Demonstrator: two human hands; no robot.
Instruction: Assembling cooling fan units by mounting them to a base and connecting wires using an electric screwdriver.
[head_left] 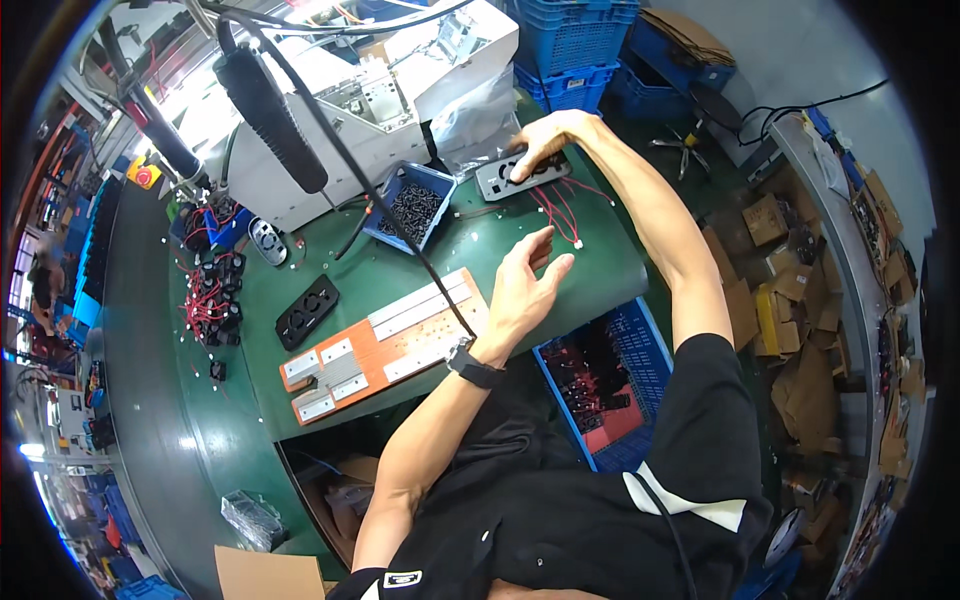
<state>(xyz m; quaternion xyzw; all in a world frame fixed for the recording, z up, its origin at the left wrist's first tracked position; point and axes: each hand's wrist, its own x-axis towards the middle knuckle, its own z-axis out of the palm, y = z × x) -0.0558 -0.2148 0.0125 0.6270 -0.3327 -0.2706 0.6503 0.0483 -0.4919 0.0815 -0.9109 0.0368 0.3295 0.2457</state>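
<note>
Head view of a green work surface (pixel 330 290), read from near to far. Nearest the body, a blue crate (pixel 610 385) of dark parts sits below the surface edge, right of the left forearm, which wears a wristwatch (pixel 472 365).

The left hand (pixel 525 285) hovers over the surface with its fingers loosely spread, gripping nothing; it lies just beside the orange fixture board (pixel 385 345) with its pale metal strips, and a black cable crosses close to its wrist. Just beyond its fingertips lie thin red wires (pixel 560 212) ending in small white plugs.

Farther out, the right hand (pixel 545 140) rests palm down on a grey fan plate (pixel 522 175) with two round openings, fingers bent over its far edge; whether it grips or merely presses cannot be told. The red wires run from this plate toward the left hand, so the plate lies under the right hand and a short way beyond the left.

As a judgement, the work is at an early or middle stage: the plate is not on the fixture board, a black twin-fan unit (pixel 306 311) lies loose left of the board, and a heap of black fans (pixel 212 295) with red leads waits further left. A blue tray of dark screws (pixel 410 205) stands beside the white machine housing (pixel 340 120).
</note>
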